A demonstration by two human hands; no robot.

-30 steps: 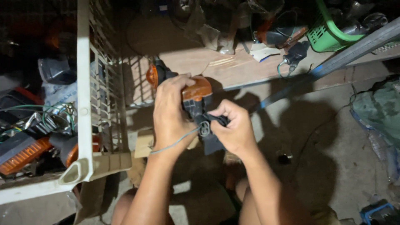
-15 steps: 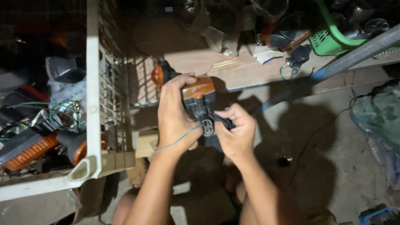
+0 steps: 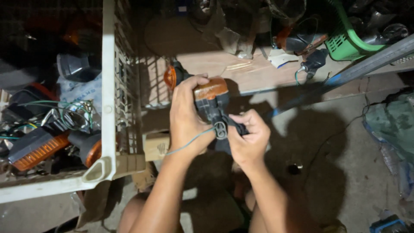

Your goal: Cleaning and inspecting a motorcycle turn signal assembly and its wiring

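Since the earlier frame little has been moved: the two hands are kept in the same grip, and only the view has shifted a bit, so the white crate (image 3: 110, 86) is seen further right.

An orange-lensed signal lamp (image 3: 211, 101) with a dark body is held in front of the wooden bench (image 3: 258, 77), above the floor. It is clasped by the left hand (image 3: 187, 114), fingers wrapped over the lens end. The right hand (image 3: 246, 138) is closed on the black stem below, thumb pressed near a small ring fitting.

A thin green wire (image 3: 189, 142) hangs from the fitting across the left wrist. If the stem is twisted hard, the wire could probably be pulled loose or broken. The lamp could also slip and fall to the floor.
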